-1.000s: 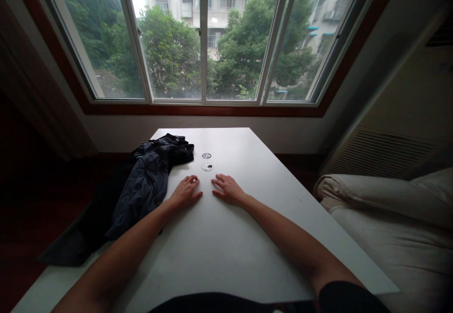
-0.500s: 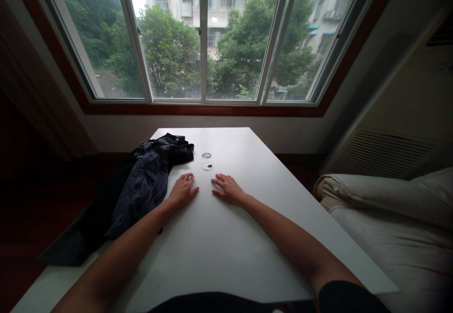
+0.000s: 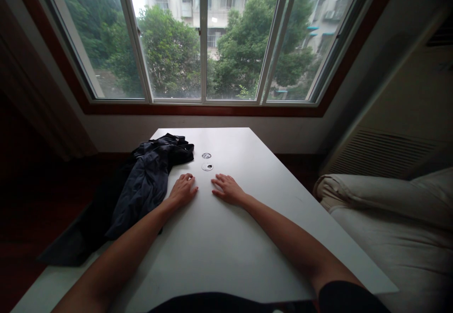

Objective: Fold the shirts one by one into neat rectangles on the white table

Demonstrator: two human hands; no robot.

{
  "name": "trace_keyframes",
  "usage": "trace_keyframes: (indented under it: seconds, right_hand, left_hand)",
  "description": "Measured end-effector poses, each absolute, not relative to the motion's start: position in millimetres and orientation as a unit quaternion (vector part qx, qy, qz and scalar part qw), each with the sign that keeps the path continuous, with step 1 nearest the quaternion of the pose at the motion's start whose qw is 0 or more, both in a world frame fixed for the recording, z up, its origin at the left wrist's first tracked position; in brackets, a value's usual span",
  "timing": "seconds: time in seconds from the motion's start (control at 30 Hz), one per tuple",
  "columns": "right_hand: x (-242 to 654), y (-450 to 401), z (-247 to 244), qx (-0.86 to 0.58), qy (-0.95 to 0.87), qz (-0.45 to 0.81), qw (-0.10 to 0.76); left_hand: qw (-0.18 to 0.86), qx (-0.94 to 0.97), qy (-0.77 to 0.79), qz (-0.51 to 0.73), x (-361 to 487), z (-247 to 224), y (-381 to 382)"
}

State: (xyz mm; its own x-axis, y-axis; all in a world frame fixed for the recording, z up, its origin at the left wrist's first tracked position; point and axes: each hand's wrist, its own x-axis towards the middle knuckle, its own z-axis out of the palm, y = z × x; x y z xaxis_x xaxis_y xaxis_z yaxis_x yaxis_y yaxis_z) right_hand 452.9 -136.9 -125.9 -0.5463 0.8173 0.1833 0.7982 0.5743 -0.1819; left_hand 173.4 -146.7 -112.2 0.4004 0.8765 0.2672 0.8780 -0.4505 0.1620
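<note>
Both of my hands rest on a white table point(image 3: 219, 237). My left hand point(image 3: 183, 190) lies palm down with its fingers loosely apart and holds nothing. Beside it, to the left, is a crumpled dark garment point(image 3: 145, 181) that hangs over the table's left edge. My right hand point(image 3: 227, 189) lies flat a short way to the right, fingers spread, also holding nothing. Just beyond the hands, two round fittings show in the tabletop: a far one point(image 3: 206, 155) and a nearer one point(image 3: 204, 167) with a small dark opening.
Past the table's far edge is a wall with a wide window point(image 3: 204, 44), trees and a building outside. A pale sofa point(image 3: 385, 218) stands to the right, with a slatted unit point(image 3: 382, 152) behind it. A curtain point(image 3: 38, 81) hangs at the left.
</note>
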Motion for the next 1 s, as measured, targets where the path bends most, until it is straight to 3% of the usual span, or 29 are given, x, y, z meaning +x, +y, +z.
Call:
trace_keyframes:
  seconds: [1.0]
  right_hand:
    - [453.0, -137.9, -124.6, -0.459, -0.879, 0.038, 0.125]
  left_hand:
    - [-0.003, -0.872, -0.459, -0.17, 176.0, -110.9, -146.3]
